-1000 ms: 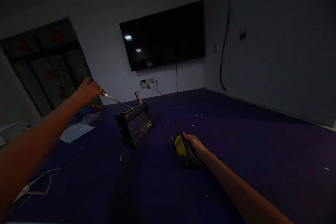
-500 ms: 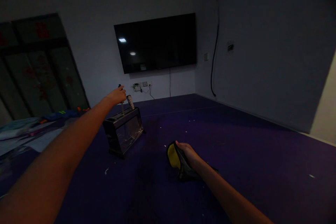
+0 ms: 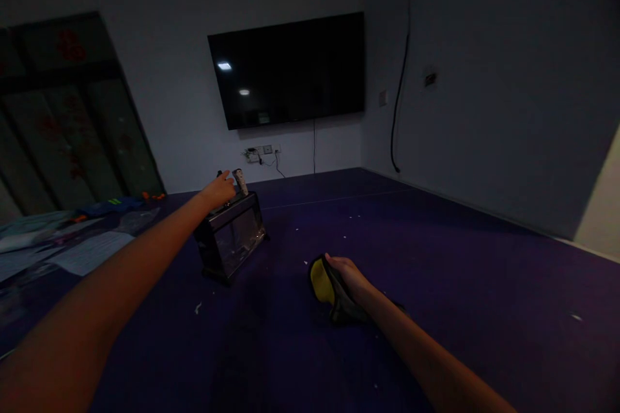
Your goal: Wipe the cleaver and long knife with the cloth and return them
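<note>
At the left stands a black holder (image 3: 213,226) with a slotted top and clear sides. My left hand (image 3: 219,192) is closed above its top, around a dark-handled tool (image 3: 219,173) whose handle end sticks up past the fingers. Its lower part is hidden by the hand and holder, and I cannot tell its exact kind. Beside the fingers, a light speckled handle (image 3: 240,182) rises from the same holder. Nearer, my right hand (image 3: 346,274) grips the edge of a dark fabric pouch (image 3: 341,310) with a yellow lining, which rests on the purple surface.
The purple surface (image 3: 300,348) bears small white scraps (image 3: 198,308). Papers (image 3: 92,253) and cloth items (image 3: 113,205) lie at the left. Behind are a wall-mounted television (image 3: 290,71), sockets (image 3: 264,151) with cords, and a hanging black cable (image 3: 398,110).
My left hand has moved down toward the holder's top, and the metal shaft seen below it earlier no longer shows there. The right hand keeps its grip on the pouch. The view has shifted slightly.
</note>
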`<state>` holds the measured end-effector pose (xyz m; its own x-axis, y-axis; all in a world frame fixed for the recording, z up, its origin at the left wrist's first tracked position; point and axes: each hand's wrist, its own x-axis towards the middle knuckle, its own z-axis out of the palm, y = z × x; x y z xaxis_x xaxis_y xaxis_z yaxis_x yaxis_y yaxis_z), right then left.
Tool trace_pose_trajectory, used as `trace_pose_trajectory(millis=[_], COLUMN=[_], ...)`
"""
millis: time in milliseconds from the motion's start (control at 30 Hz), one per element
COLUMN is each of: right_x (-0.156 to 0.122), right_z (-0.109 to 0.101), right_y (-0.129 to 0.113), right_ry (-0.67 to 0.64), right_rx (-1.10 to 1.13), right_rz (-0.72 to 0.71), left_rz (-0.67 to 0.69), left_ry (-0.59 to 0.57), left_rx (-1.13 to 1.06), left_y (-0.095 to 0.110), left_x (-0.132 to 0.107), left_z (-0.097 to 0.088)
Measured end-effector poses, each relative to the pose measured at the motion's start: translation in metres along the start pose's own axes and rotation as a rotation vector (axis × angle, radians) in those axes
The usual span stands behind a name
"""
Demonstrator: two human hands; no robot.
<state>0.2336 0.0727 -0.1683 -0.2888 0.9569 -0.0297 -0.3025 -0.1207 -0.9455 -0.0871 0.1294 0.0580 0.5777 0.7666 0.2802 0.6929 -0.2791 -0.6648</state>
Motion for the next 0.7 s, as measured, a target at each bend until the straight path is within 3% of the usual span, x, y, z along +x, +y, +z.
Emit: trace_pose_trajectory(millis=[133,200,267,333,400,467,533,700], right_x=[0.001,0.001,0.001,0.001,0.000,-0.001,-0.002,-0.002], right_z=[-0.001,0.000,0.001,0.002,0.002,0.002,0.002,0.003], right_y=[0.002,0.002,0.001,0.000,-0.001,-0.001,-0.002,-0.003], right_ry=[-0.013,-0.006,0.004,0.008,0.008,0.012,0.018,0.013], right_rx=[0.012,0.011,0.004,0.000,-0.001,-0.006,-0.015,-0.030], right_rz=[-0.023,-0.021,-0.014,-0.008,-0.007,-0.010,-0.013,-0.034], left_rz=[-0.031,-0.124,-0.316,-0.633,-0.950,-1.194,-1.346,-1.416], left_ry=[0.048,0.171,0.411,0.715,0.907,0.969,0.958,0.967], left_rx=[-0.053,-0.158,-0.287,-0.390,-0.494,-0.662,-0.814,-0.871], left_y=[0.009,0.016,0.027,0.041,0.057,0.074,0.087,0.095], left_x=[-0.012,-0.027,-0.045,-0.061,-0.071,-0.073,-0.068,-0.059], left_z=[-0.008,-0.010,-0.005,0.008,0.025,0.043,0.057,0.073])
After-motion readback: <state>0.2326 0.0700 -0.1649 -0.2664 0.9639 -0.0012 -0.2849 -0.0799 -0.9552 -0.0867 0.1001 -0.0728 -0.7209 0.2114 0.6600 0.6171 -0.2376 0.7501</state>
